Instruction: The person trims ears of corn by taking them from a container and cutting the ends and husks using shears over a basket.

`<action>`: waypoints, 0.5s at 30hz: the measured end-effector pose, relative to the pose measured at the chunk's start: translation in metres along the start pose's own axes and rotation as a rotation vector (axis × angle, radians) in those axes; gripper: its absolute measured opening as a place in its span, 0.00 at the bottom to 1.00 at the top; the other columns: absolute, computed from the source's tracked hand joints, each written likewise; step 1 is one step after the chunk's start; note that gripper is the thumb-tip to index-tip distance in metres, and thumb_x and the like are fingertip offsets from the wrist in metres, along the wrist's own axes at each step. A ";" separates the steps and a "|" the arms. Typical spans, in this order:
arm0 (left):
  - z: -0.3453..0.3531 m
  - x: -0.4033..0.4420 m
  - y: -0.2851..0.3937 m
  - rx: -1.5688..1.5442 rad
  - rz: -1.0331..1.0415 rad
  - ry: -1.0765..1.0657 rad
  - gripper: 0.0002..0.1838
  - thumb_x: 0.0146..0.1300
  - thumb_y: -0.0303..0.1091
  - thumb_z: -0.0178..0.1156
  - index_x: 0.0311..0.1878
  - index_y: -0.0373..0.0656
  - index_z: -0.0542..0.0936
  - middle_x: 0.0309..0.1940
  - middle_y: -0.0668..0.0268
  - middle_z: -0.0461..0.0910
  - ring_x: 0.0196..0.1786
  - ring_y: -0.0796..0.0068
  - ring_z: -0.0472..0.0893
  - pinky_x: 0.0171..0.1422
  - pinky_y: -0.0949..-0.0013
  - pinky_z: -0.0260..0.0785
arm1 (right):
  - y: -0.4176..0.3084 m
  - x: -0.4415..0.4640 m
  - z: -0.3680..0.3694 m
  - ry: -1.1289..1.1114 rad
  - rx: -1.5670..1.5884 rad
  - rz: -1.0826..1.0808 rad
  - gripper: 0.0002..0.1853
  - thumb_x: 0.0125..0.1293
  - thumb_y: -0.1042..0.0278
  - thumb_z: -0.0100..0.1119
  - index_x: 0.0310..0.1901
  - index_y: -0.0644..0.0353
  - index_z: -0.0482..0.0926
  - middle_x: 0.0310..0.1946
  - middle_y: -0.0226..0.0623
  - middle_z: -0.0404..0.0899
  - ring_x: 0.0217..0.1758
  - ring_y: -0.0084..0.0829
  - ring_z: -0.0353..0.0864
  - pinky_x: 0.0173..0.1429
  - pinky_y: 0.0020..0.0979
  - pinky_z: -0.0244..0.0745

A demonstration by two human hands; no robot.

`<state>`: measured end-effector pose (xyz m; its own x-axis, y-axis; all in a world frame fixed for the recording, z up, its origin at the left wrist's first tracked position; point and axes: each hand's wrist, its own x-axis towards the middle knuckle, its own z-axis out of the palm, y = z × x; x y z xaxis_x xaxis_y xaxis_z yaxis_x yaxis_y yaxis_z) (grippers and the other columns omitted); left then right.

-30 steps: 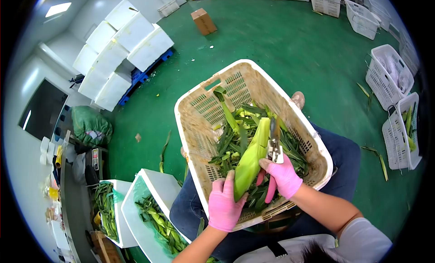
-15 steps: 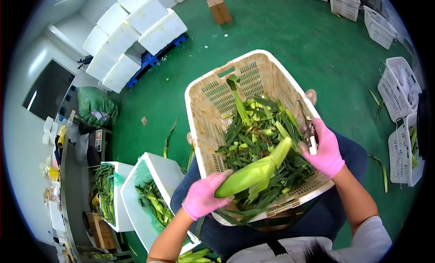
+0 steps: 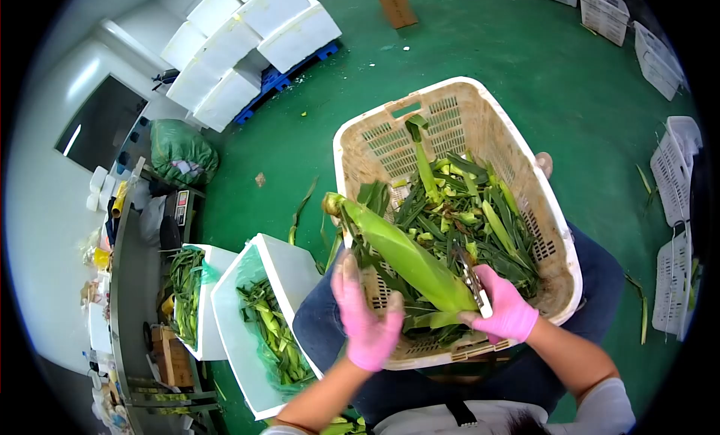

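Note:
A green ear of corn in its husk (image 3: 409, 251) slants across the near left part of a white plastic basket (image 3: 566, 244), its stalk end at upper left. My right hand (image 3: 506, 309) is closed around a metal cutting tool with a white handle (image 3: 472, 276); its thumb and fingers also grip the ear's lower right end. Whether the tool is shears or a knife I cannot tell. My left hand (image 3: 365, 315) is open beside the ear, fingers pointing up and thumb apart. Both hands wear pink gloves. Cut husk leaves and stalk pieces (image 3: 469, 210) lie in the basket.
At left stand two white foam boxes, the nearer foam box (image 3: 281, 274) holding husked corn and leaves. A workbench (image 3: 127, 315) runs along the left wall. Foam boxes (image 3: 225, 52) are stacked on a blue pallet (image 3: 274, 82). White crates (image 3: 671, 277) line the right side.
The ear has swung round: its stalk end now points up and left, its other end is at my right hand. My left hand has let go and opened. The view has shifted left.

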<state>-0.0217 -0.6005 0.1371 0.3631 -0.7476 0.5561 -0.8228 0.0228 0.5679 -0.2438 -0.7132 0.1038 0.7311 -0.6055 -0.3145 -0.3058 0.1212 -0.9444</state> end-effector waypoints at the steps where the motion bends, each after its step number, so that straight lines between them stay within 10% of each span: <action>1: 0.016 -0.002 0.009 -0.416 -0.255 -0.066 0.34 0.69 0.35 0.57 0.76 0.39 0.61 0.69 0.47 0.67 0.69 0.51 0.73 0.74 0.51 0.67 | -0.002 -0.002 0.007 0.075 -0.128 -0.056 0.37 0.54 0.60 0.76 0.62 0.62 0.68 0.42 0.47 0.82 0.41 0.44 0.87 0.48 0.40 0.82; 3: 0.041 -0.007 0.019 -1.111 -0.834 -0.004 0.32 0.80 0.55 0.47 0.74 0.41 0.63 0.63 0.50 0.73 0.61 0.56 0.78 0.67 0.51 0.74 | 0.016 -0.001 0.020 0.164 -0.348 -0.279 0.34 0.52 0.62 0.78 0.58 0.62 0.70 0.39 0.46 0.82 0.31 0.38 0.85 0.42 0.37 0.82; 7: 0.049 0.007 -0.004 -1.337 -1.204 -0.187 0.37 0.76 0.70 0.38 0.59 0.44 0.76 0.49 0.58 0.82 0.45 0.57 0.82 0.59 0.51 0.77 | -0.001 -0.012 0.009 -0.129 -0.338 -0.244 0.31 0.55 0.60 0.74 0.57 0.61 0.71 0.35 0.44 0.84 0.36 0.46 0.86 0.44 0.39 0.82; 15: 0.059 -0.011 -0.041 -2.084 -1.299 -0.142 0.37 0.72 0.72 0.46 0.62 0.47 0.76 0.68 0.53 0.77 0.73 0.52 0.73 0.75 0.44 0.68 | -0.017 -0.030 -0.030 0.091 -0.195 -0.323 0.27 0.53 0.69 0.69 0.55 0.62 0.72 0.35 0.36 0.80 0.35 0.29 0.80 0.44 0.33 0.78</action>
<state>-0.0174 -0.6321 0.0715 0.0201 -0.9300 -0.3671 0.9961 -0.0129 0.0872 -0.2788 -0.7211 0.1318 0.7546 -0.6561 0.0145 -0.1850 -0.2339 -0.9545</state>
